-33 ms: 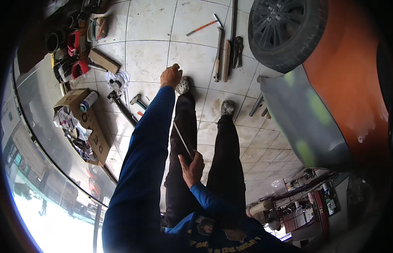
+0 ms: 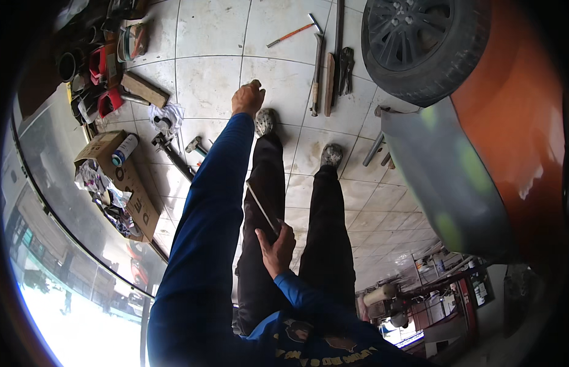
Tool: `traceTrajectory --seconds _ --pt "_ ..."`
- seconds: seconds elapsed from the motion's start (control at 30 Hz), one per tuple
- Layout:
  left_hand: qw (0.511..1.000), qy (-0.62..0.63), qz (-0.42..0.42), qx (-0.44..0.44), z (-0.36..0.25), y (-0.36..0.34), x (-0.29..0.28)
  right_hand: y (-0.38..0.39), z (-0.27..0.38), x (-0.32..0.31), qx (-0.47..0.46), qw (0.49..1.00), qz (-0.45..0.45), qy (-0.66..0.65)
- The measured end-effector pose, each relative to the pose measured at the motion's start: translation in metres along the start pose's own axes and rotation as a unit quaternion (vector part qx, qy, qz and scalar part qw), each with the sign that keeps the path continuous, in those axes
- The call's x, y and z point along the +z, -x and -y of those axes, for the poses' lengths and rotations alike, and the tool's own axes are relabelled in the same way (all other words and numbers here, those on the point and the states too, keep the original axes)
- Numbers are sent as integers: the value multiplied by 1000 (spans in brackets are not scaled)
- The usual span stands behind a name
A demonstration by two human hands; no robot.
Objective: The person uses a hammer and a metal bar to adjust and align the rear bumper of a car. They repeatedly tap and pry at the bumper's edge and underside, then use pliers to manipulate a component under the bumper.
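My left arm in a blue sleeve reaches far forward over the tiled floor. At its end, my left hand [image 2: 248, 98] is closed with the fingers curled, beside my left shoe [image 2: 265, 122]. Whatever it may hold is hidden. Closer to my body, my right hand [image 2: 278, 249] is closed round a thin, straight metal rod [image 2: 260, 203]. The rod slants up and left in front of my dark trouser leg, and its lower end disappears into the hand.
Ahead on the floor lie a hammer with an orange handle [image 2: 293, 33], a long-handled tool [image 2: 317, 73] and a wooden bar [image 2: 329, 84]. A car wheel [image 2: 410, 49] and grey-orange bodywork [image 2: 443, 177] stand right. A cardboard box [image 2: 135, 189] and a green-headed hammer [image 2: 196, 145] are left.
My left hand sits slightly farther forward in the picture. The view has shifted a little, so the car and floor things appear displaced. The rod stays in my right hand.
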State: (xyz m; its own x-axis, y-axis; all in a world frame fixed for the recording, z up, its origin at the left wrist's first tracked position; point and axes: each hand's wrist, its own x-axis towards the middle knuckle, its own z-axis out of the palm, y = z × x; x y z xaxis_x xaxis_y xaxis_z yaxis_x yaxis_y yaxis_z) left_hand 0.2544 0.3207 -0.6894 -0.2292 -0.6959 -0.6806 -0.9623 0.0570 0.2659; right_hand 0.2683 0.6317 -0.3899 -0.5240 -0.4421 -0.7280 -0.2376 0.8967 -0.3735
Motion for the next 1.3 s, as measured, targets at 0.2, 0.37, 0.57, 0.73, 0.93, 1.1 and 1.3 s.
traceTrajectory --seconds 0.2,0.37,0.57,0.73,0.93,1.1,1.3 --pt "992 -45 -82 88 -35 -191 67 -35 38 37 45 995 7 -94" --pt "986 -118 -94 70 -31 -246 90 -44 52 49 44 988 16 -149" --pt "989 -95 -9 117 -41 -174 57 -43 54 43 80 984 -26 -158" --pt "991 11 -72 108 -45 -7 -29 -6 29 36 14 987 -131 -90" --pt "979 44 -10 198 -18 236 -98 86 -71 -1 -27 985 38 -165" --pt "945 26 116 304 -118 492 -166 173 -114 -163 -225 943 -103 -224" --pt "791 31 175 586 -235 699 -142 265 -202 -281 -299 949 -95 -45"
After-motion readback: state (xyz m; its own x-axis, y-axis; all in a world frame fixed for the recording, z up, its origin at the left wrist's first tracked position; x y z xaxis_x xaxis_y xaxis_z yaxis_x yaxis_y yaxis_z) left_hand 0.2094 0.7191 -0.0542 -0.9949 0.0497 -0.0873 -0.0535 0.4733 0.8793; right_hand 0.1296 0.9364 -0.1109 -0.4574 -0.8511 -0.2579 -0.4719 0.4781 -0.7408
